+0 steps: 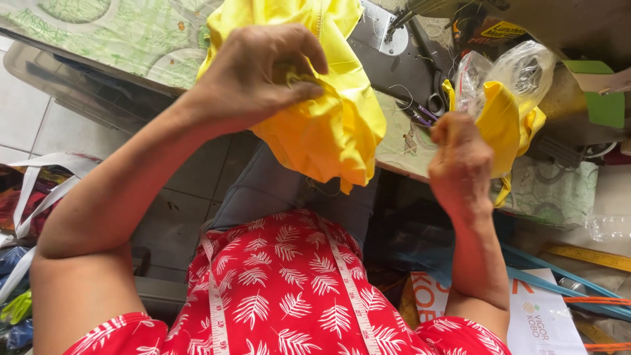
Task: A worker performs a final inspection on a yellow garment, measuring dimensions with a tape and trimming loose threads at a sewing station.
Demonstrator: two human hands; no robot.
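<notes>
Two hands work yellow fabric above the lap. At ten o'clock the left hand (253,79) pinches a bunched yellow cloth (332,125) shut between thumb and fingers; at two o'clock the right hand (460,161) closes on a smaller yellow piece (501,125). Keeping both pinches firm seems wise. Beyond lie scissors (430,98), a sewing table (401,141), and tiled floor (29,125).

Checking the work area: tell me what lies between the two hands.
In the head view, bunched yellow fabric held by the left hand hangs before the right hand.
</notes>
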